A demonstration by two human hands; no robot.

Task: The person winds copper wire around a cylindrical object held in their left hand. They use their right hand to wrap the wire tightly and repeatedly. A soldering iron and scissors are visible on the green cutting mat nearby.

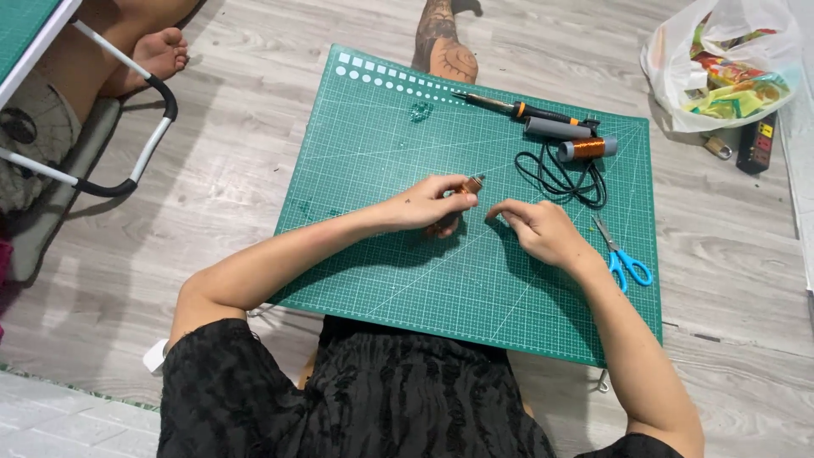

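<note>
Head view: a green cutting mat (398, 280) fills the middle of the frame, lying on grey wood-look flooring. Just above centre, the left hand (432, 203) is closed around a small copper-coloured coil (469, 184); only its upper end pokes out past the fingertips, the rest is hidden in the fist, so its full shape cannot be made out. The right hand (543, 231) sits just beside it, to the right, fingers loosely curled and pinched together toward the coil. Whether it grips a thin wire or anything at all is too fine to tell.

In the upper right of the mat lie a soldering iron (509, 107), a grey cylinder (558, 128) and a spool of copper wire (585, 149), close together, with a black cord (561, 178) looped below them. Blue-handled scissors (623, 257) rest near the mat's right edge, partly behind the right wrist.

At the top right corner, a white plastic bag (721, 59) with colourful contents is cut off by the frame; a black power strip (755, 142) lies beneath it. At upper left, another person's bare foot (157, 55) and a white chair frame (127, 153) show only in part. A tattooed leg (445, 47) reaches past the mat's top edge.
</note>
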